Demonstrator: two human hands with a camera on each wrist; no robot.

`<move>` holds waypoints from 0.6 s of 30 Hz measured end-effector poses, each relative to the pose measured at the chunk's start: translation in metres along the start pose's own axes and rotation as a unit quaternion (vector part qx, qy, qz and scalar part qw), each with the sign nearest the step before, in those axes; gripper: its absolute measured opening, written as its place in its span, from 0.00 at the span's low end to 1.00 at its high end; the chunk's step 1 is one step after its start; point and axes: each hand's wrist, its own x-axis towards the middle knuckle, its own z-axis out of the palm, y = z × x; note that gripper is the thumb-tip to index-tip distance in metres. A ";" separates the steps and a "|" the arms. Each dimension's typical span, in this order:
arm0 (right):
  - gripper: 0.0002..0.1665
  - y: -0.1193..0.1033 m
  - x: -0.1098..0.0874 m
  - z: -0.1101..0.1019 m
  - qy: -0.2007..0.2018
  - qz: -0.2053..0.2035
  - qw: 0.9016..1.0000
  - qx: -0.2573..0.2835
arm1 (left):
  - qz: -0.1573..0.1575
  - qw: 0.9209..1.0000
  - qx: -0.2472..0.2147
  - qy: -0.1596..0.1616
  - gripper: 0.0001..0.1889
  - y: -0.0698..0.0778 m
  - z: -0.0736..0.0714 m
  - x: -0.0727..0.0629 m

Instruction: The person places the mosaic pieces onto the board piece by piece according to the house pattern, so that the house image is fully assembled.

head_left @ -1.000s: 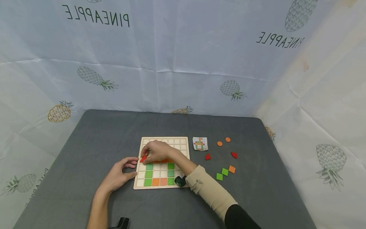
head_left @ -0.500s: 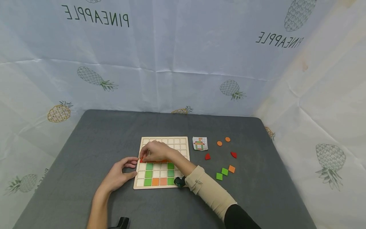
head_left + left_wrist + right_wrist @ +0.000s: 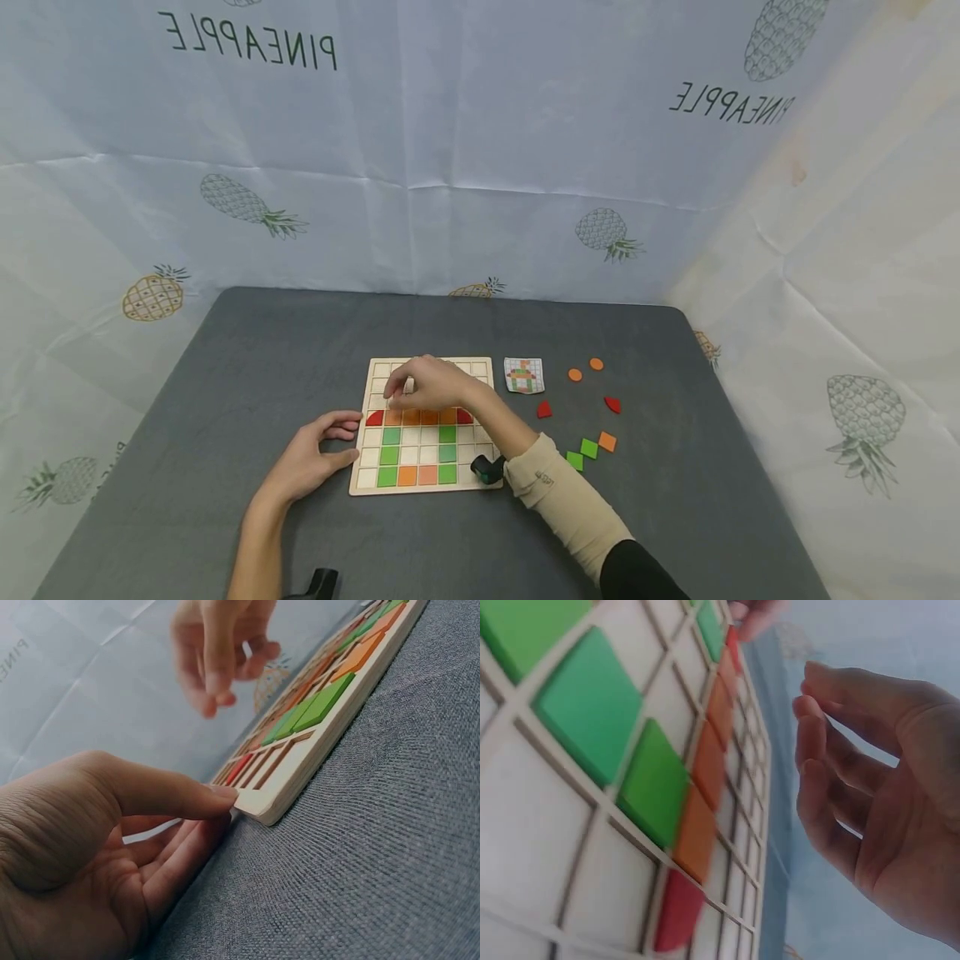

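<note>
A wooden grid board lies on the table, holding green and orange square tiles and a red corner piece at each end of the orange row. My left hand rests against the board's left edge, its thumb and fingertips touching the side. Above the board hovers my right hand, fingers loosely bent and apart from the tiles; the right wrist view shows nothing between them. The left red piece sits in its cell by the left edge. At the row's other end is the right red piece, partly under the right wrist.
Right of the board lies a small pattern card. Beyond it are orange discs, loose red pieces, green squares and an orange square. A patterned curtain stands behind the grey table.
My right hand has let go of the red piece at the row's left end, then lifted and moved right. The piece now lies in its cell. My left hand has stayed at the edge.
</note>
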 end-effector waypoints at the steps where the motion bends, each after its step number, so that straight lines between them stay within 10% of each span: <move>1: 0.10 0.000 -0.004 -0.004 0.002 0.000 1.000 0.007 | 0.001 1.000 0.000 0.001 0.30 0.000 0.000 0.000; 18: 0.17 0.032 -0.087 -0.062 0.120 0.053 0.990 0.059 | -0.001 1.000 -0.003 0.001 0.30 0.000 0.001 -0.001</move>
